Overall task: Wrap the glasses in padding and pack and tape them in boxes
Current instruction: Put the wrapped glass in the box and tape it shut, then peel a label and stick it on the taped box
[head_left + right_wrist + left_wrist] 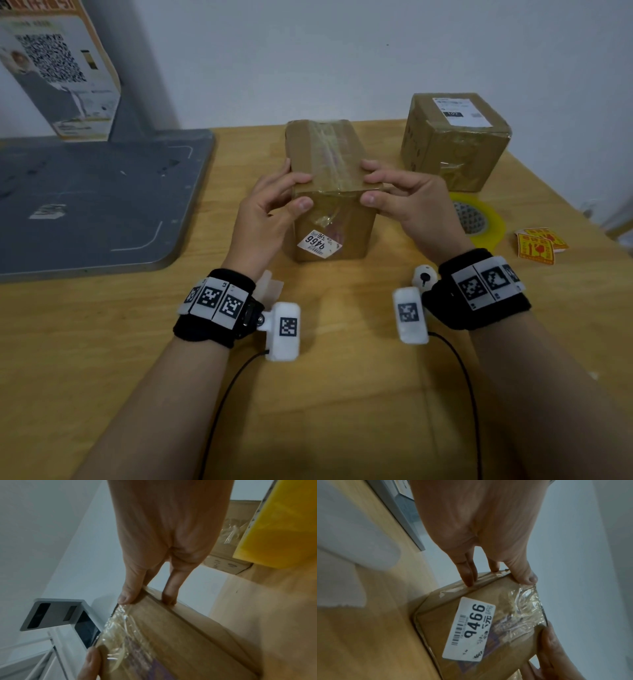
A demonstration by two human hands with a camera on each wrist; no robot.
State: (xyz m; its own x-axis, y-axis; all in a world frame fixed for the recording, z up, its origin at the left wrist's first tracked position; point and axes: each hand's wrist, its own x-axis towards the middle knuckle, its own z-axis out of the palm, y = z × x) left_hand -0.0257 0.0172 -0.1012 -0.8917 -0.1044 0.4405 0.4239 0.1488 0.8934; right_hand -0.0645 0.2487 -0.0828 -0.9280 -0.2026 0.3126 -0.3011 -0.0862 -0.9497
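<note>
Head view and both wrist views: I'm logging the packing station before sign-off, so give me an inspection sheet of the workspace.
Surface: wooden table, bare near the person.
Job's things: taped cardboard box with 9466 label; second taped box far right; yellow tape roll.
Clutter: red-and-yellow stickers; grey base plate.
Grip: left hand and right hand pinch the near top edge of the labelled box.
Cables: black wrist-camera cables.
Surroundings: white wall; QR-code poster.

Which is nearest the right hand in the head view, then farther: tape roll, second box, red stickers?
From the right hand:
1. Tape roll, just right of the wrist.
2. Second box, behind, to the right.
3. Red stickers, far right table edge.
</note>
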